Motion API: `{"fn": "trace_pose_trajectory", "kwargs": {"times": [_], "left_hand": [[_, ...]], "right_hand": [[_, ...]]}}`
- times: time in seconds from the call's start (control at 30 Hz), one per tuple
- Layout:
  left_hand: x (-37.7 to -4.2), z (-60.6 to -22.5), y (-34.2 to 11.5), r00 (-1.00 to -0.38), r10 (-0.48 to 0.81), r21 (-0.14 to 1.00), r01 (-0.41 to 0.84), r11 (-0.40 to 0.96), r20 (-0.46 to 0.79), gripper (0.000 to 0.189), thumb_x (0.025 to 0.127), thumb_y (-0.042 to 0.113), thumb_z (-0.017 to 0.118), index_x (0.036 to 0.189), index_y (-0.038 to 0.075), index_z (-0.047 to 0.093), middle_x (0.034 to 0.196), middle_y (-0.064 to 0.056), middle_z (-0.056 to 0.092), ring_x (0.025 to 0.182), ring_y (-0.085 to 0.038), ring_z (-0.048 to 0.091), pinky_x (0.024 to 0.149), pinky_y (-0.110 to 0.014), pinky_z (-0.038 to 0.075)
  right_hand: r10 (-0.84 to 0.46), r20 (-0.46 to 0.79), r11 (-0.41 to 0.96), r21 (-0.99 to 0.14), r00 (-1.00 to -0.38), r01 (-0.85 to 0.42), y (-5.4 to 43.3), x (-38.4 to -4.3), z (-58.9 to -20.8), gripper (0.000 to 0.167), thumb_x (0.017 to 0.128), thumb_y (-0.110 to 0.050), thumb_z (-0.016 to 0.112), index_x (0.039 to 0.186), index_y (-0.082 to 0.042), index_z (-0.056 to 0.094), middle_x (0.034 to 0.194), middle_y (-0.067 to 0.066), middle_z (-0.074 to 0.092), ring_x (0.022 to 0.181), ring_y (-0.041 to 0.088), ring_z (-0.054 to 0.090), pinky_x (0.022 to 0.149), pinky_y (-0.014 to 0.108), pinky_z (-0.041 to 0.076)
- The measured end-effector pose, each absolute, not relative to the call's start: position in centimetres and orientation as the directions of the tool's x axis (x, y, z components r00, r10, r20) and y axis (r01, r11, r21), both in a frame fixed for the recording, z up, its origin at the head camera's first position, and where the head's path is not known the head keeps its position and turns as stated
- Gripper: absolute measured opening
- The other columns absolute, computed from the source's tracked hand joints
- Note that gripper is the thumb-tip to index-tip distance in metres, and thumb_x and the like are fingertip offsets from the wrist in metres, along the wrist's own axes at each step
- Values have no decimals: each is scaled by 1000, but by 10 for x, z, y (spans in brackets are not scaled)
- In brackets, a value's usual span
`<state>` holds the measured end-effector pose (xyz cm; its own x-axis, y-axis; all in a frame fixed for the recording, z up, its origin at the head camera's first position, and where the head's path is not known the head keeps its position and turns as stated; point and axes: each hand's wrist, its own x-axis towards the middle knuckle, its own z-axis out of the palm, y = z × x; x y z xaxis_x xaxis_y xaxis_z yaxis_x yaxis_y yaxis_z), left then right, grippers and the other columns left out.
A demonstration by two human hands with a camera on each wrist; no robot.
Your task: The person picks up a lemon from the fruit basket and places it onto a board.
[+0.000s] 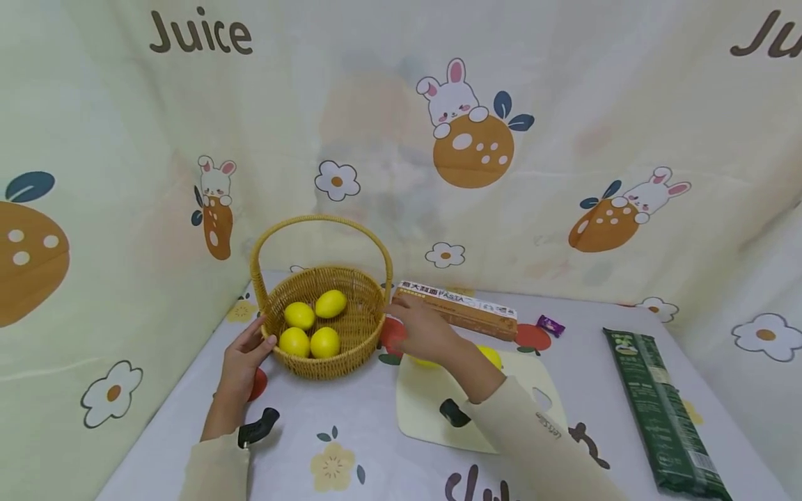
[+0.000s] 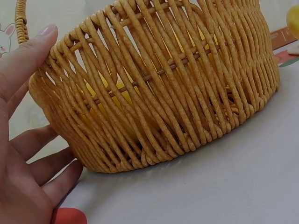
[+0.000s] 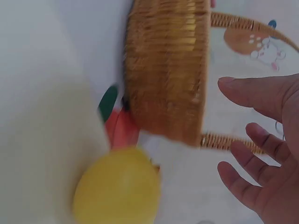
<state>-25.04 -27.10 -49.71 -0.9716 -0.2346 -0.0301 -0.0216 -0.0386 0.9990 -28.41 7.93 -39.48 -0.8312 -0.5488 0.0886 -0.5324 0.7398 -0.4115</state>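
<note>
In the head view, the right hand (image 1: 422,330) hung at the three o'clock side of a round wicker basket (image 1: 322,369), its fingertips hard to make out and its bulk hiding part of a long brown cardboard pasta box (image 1: 482,320). Four smooth, oval lemons (image 1: 331,304) lay inside the basket beneath its tall arched handle. The left hand (image 1: 240,358) touched the rim and wall between eight and nine o'clock. Around four o'clock from the basket lay one pale, flat board (image 1: 432,417); two yellow patches (image 1: 490,357) showed there, the rest masked by the right hand and forearm. One shiny purple wrapper (image 1: 550,325) sat at the box's three o'clock, and one glossy green packet (image 1: 667,414) at the board's three o'clock, its near end cut off.

In the left wrist view, the thumb rested at the rim near ten o'clock, the other fingers spread against the ribbed wall — touching rather than clenched round it. Only slivers of yellow came through the weave.

In the right wrist view, the basket was blurred and cropped at twelve o'clock; one lemon, cut off below, filled seven o'clock. At four o'clock the right fingers were loosely bent — released, thumb apart.
</note>
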Motion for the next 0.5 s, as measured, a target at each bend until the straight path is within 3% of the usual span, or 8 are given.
{"fn": "trace_pose_trajectory", "kwargs": {"times": [0.27,0.5], "left_hand": [[-250,-497,-270,-977,-212,999,-26,-44,-35,60,96,21,64,151,20,39,147,-13,43,129,-20,42,103,-26,40],[-251,-499,-271,-973,-230,999,-17,-50,-28,61,95,21,66,150,19,40,147,-14,43,129,-20,42,103,-26,41]], "right_hand": [[-635,104,678,-399,-765,-617,42,-289,-398,59,87,-23,73,142,-19,52,131,2,47,105,18,53,86,31,51],[-685,117,646,-360,-719,-674,14,-294,-400,51,91,-27,69,139,-18,55,128,1,50,109,17,52,93,32,48]]}}
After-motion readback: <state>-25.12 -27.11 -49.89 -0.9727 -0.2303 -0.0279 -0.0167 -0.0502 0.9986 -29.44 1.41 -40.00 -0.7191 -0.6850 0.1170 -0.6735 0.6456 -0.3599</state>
